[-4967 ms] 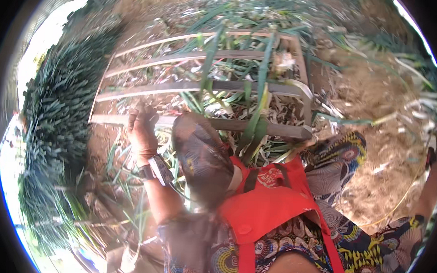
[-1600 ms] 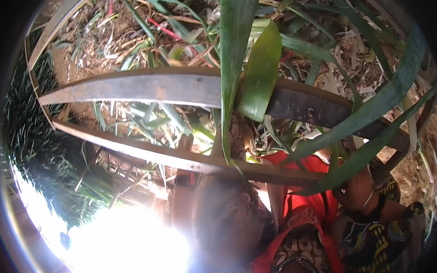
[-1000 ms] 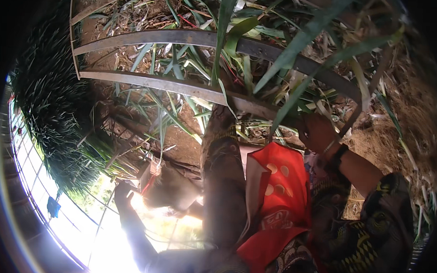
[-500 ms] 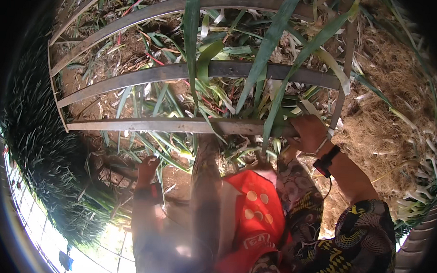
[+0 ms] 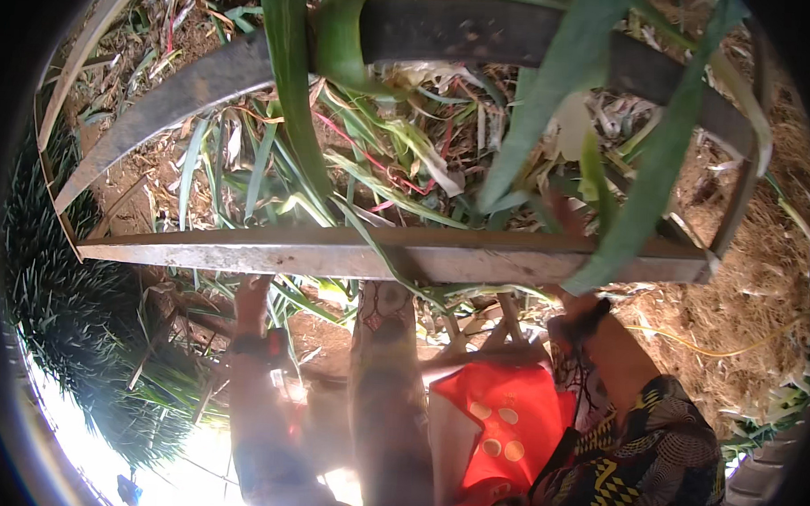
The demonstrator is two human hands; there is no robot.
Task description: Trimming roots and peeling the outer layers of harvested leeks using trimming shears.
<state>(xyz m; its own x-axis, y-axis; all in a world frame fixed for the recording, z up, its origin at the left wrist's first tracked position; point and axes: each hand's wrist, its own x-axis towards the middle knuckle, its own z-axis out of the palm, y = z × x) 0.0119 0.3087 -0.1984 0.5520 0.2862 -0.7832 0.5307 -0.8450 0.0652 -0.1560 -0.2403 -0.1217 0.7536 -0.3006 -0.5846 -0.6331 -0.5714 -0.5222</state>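
Note:
A metal rack with flat curved bars [image 5: 458,259] spans the view in front of me. Long green leaves [image 5: 290,97], like those of leeks or large green onions, hang over its bars. Below the nearest bar is my left hand [image 5: 252,303], its fingertips hidden at the bar's edge; I see nothing in it. My right hand [image 5: 575,302] is behind the right part of that bar. The bar covers most of it, and a blurred finger or two show above the bar among the leaves. What that hand touches cannot be made out.
A large heap of dark green leaf tops [image 5: 56,285] lies at the left. Brown fibrous roots [image 5: 751,301] are piled at the right. Leaf scraps and red string [image 5: 373,154] litter the soil beneath the rack. My legs and a red cloth [image 5: 506,417] are at the lower middle.
The rack now looks larger and nearer. My right hand has let go of the near bar's right end and moved behind it. My left hand has risen slightly toward the bar.

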